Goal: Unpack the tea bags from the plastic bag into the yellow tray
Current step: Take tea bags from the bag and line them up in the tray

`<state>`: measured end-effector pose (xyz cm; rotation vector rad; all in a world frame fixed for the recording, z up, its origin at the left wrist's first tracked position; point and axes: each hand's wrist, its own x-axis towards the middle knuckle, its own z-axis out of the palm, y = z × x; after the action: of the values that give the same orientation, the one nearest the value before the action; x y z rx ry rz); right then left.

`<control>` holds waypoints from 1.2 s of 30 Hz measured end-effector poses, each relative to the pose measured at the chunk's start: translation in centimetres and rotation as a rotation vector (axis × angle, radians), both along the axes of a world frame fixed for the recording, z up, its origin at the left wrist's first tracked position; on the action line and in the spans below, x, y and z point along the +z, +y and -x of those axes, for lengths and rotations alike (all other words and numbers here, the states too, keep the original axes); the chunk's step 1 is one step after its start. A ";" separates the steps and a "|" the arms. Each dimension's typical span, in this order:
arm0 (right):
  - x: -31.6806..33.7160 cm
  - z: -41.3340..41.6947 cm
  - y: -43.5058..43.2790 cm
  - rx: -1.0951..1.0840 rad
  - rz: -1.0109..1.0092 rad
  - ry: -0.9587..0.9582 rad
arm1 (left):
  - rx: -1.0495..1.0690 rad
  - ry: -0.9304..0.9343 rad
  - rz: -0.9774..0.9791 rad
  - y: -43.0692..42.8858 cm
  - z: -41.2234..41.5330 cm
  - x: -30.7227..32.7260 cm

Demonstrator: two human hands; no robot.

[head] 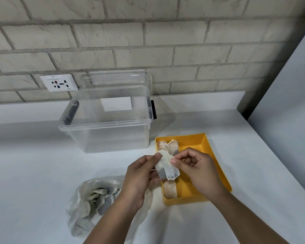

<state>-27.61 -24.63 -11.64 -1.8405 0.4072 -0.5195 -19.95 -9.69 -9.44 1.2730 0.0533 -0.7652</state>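
I see a white counter point(33, 173). Near-left of the yellow tray point(208, 147) lies the plastic bag point(88, 199), still part full. Over the tray's left edge, the left hand point(139, 178) and right hand point(199, 171) each pinch one tea bag point(167, 166) between thumb and fingertips. Beyond the tray stand a clear storage box point(106, 127) and a brick wall point(148, 41).

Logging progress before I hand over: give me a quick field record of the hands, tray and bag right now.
yellow tray: row of tea bags along its left side
held tea bag: above that row
left hand: pinches its left edge
right hand: pinches its right edge
plastic bag: on table left of tray, more tea bags inside
clear box: open, behind
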 end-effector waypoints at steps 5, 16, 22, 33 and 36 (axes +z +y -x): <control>-0.4 0.0 -3.1 -0.053 0.001 0.077 | 0.022 -0.068 -0.071 0.4 -0.2 0.1; -5.0 -5.0 -6.1 -0.120 -0.035 0.346 | -0.018 -0.075 -0.084 0.7 -0.2 0.2; -5.1 -6.1 -6.4 -0.202 -0.364 0.325 | -0.031 -0.071 -0.085 0.8 -0.4 -0.2; -3.0 -5.8 -6.2 -0.229 -0.200 0.317 | -0.030 -0.104 -0.088 0.6 -0.6 -0.6; -0.3 -3.9 -5.0 -0.177 -0.139 0.218 | -0.044 -0.109 -0.083 0.6 -0.6 -0.7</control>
<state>-23.67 -29.66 -11.90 -1.7405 0.7415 -0.3997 -19.35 -9.08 -10.18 1.3962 -0.0313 -0.7362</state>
